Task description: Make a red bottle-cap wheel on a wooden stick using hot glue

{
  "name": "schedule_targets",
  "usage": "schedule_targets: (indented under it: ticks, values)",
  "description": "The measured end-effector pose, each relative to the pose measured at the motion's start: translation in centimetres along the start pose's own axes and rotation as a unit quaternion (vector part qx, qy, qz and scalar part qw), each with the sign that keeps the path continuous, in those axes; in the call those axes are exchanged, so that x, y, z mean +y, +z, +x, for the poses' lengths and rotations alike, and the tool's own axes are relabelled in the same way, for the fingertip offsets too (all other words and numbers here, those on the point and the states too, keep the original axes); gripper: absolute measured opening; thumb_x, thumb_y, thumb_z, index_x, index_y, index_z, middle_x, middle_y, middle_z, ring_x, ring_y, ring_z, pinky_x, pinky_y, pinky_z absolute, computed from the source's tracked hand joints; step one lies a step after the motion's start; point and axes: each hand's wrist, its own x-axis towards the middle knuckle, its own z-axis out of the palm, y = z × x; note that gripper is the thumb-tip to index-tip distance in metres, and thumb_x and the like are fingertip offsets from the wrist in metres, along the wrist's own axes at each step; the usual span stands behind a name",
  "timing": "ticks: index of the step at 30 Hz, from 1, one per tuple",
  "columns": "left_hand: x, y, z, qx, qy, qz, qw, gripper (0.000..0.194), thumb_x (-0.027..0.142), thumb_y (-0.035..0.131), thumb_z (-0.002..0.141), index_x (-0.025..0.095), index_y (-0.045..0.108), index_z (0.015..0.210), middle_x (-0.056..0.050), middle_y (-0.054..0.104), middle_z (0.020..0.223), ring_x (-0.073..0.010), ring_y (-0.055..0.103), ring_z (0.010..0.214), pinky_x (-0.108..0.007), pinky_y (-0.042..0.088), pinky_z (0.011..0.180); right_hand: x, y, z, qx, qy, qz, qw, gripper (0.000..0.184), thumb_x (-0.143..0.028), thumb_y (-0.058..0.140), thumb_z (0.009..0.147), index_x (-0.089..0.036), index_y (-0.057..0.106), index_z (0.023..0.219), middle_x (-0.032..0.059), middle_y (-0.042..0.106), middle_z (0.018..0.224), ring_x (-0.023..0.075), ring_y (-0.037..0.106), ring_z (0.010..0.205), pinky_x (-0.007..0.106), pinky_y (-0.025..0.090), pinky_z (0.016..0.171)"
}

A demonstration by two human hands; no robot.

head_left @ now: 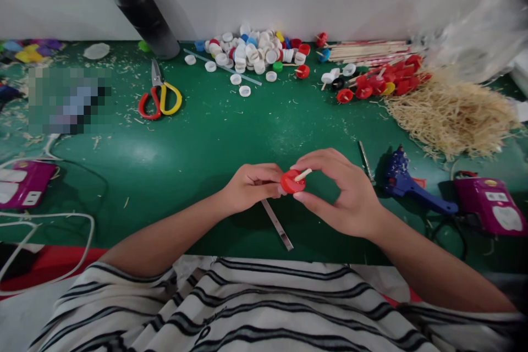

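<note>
A red bottle cap (291, 183) with a short wooden stick (304, 174) standing in it is held in front of me, above the green table. My left hand (251, 187) is closed, its fingers pinching the cap at its left side. From the right, the thumb and forefinger of my right hand (346, 192) curve around the same cap and meet its edge. Below my left hand lies a narrow flat metal strip (278, 225), its upper end hidden by the hand.
Loose bottle caps (256, 52) are heaped along the wall, near scissors (159, 96) and a dark bottle (144, 16). Rightward lie red caps on sticks (375, 82), wood shavings (457, 115), a blue glue gun (412, 184) and a purple power socket (490, 203). White cables (88, 247) run at left.
</note>
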Motion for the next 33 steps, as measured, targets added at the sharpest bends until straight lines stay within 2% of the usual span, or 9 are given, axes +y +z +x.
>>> schedule_targets:
  ticks: [8,23,27,33]
  values:
    - [0.4,0.3,0.0,-0.011,-0.022,-0.027,0.999,0.032,0.043,0.077,0.093,0.013,0.08,0.083,-0.006,0.072,0.078,-0.0101,0.064,0.068,-0.024,0.056,0.066,-0.1,0.1,0.0,-0.001,0.003,0.003,1.0,0.025,-0.035,0.076,0.093,-0.025,0.068,0.115,0.0059,0.079,0.106,0.0229,0.073,0.097,0.041,0.057,0.088]
    - [0.0,0.4,-0.2,-0.018,-0.048,-0.041,0.998,0.039,0.05,0.073,0.095,0.012,0.074,0.086,-0.006,0.073,0.079,-0.0096,0.063,0.069,-0.024,0.053,0.069,0.3,0.1,0.0,-0.005,0.004,-0.004,1.0,0.026,-0.036,0.075,0.093,-0.026,0.067,0.115,0.0062,0.078,0.107,0.0233,0.073,0.097,0.042,0.057,0.09]
    - [-0.1,0.2,-0.1,0.002,-0.061,-0.047,0.997,0.044,0.055,0.072,0.095,0.012,0.074,0.086,-0.006,0.072,0.078,-0.0103,0.063,0.068,-0.024,0.054,0.068,0.4,0.0,0.0,-0.006,0.01,-0.017,1.0,0.025,-0.037,0.075,0.093,-0.026,0.067,0.115,0.0063,0.079,0.108,0.024,0.074,0.098,0.042,0.057,0.089]
    - [-0.4,-0.1,0.2,0.051,-0.052,-0.079,0.994,0.039,0.051,0.07,0.097,0.013,0.078,0.092,-0.004,0.072,0.081,-0.0085,0.065,0.068,-0.021,0.054,0.067,1.9,-0.9,0.8,0.021,0.04,-0.064,0.997,0.02,-0.04,0.074,0.093,-0.027,0.07,0.109,0.0061,0.079,0.106,0.0265,0.073,0.098,0.046,0.057,0.09]
